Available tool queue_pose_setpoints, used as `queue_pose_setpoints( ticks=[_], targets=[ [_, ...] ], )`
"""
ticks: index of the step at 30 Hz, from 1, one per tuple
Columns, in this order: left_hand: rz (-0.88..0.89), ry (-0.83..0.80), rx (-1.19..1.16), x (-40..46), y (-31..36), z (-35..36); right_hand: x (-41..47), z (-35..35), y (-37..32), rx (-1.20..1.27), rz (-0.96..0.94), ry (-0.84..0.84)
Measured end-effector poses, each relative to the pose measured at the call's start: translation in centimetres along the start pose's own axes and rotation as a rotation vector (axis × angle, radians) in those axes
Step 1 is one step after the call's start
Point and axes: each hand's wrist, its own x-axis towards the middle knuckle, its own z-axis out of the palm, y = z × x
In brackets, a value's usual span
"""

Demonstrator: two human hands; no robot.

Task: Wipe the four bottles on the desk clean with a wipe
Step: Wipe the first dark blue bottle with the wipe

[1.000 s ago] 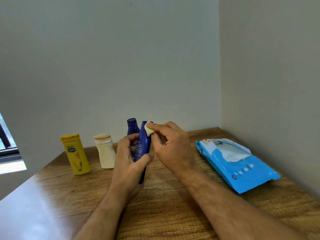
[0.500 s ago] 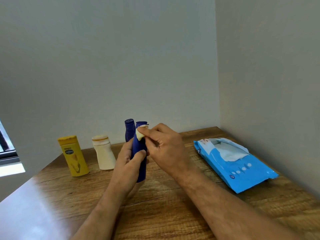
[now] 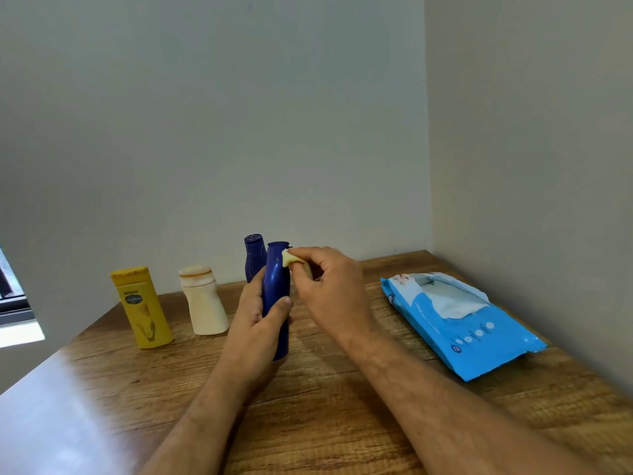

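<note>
My left hand (image 3: 255, 320) grips a dark blue bottle (image 3: 276, 279) upright above the wooden desk (image 3: 325, 406). My right hand (image 3: 329, 293) pinches a small folded wipe (image 3: 289, 258) and presses it against the bottle's upper right side near the cap. A second dark blue bottle (image 3: 254, 255) stands just behind, partly hidden by the held one. To the left stand a cream bottle (image 3: 205, 301) and a yellow bottle (image 3: 142, 308).
A blue pack of wipes (image 3: 459, 323) lies on the desk at the right, its flap open. Walls meet in a corner behind the desk on the right. A window edge (image 3: 13, 303) shows at far left.
The held bottle has straightened from a tilt to nearly upright. My right hand with the wipe shifted from the left of the bottle's top to its right side.
</note>
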Motion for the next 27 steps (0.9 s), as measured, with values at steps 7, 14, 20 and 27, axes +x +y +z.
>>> queue_pose_setpoints(
  ticks=[7,14,20,27],
  targets=[
    [0.097,0.008,0.234,-0.6,0.4,0.7,-0.4,0.2,-0.3,-0.146,-0.167,-0.073],
    [0.070,0.047,0.071,-0.2,0.1,0.3,-0.3,-0.2,0.4,-0.103,-0.023,-0.077],
    [0.079,-0.001,0.032,-0.3,0.2,0.3,-0.5,0.0,-0.8,-0.140,-0.202,-0.125],
    [0.053,0.028,-0.196,-0.1,0.7,0.1,-0.1,-0.4,-0.2,-0.076,-0.071,-0.050]
  ],
)
